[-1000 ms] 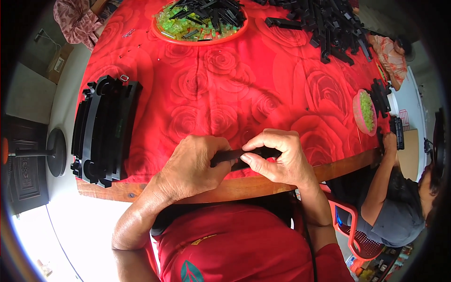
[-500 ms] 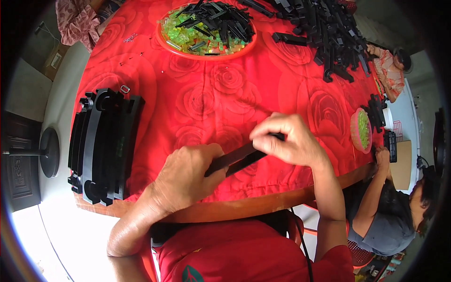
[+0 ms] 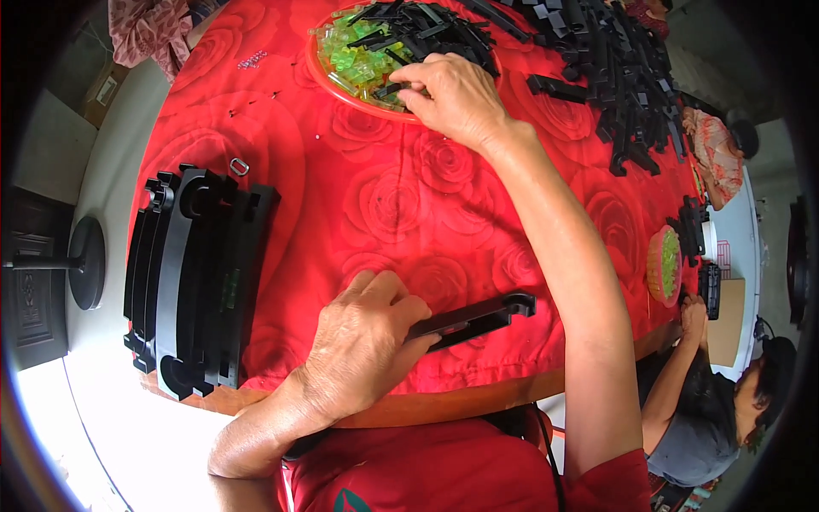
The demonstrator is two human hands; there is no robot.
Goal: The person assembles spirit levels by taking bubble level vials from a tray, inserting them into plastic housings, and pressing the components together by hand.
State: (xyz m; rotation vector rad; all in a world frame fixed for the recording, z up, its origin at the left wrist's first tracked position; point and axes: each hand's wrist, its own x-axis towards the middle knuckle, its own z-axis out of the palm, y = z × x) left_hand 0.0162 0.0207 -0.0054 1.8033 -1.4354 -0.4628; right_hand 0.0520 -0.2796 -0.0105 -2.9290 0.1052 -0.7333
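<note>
My left hand (image 3: 363, 333) is closed around one end of a long black plastic channel piece (image 3: 482, 317), held above the red tablecloth near the front edge. The piece's free end, with a rounded hook, points right. My right hand (image 3: 452, 94) reaches over the rim of a red basin (image 3: 341, 98). Its thumb and forefinger pinch at a small black plastic strip (image 3: 390, 89). In the basin lie clear yellow-green plastic pieces (image 3: 345, 55) on the left and a heap of black strips (image 3: 435, 30) on the right.
Several black channel pieces (image 3: 200, 282) stand side by side at the left, with a small metal ring (image 3: 239, 166) behind them. A big pile of black parts (image 3: 627, 77) lies at the far right. A pink bowl of green pieces (image 3: 665, 264) stands near a co-worker (image 3: 695, 418).
My right hand has left the black channel piece and moved away from me to the basin. My left hand keeps hold of the piece, which now lies more level. The view has shifted slightly.
</note>
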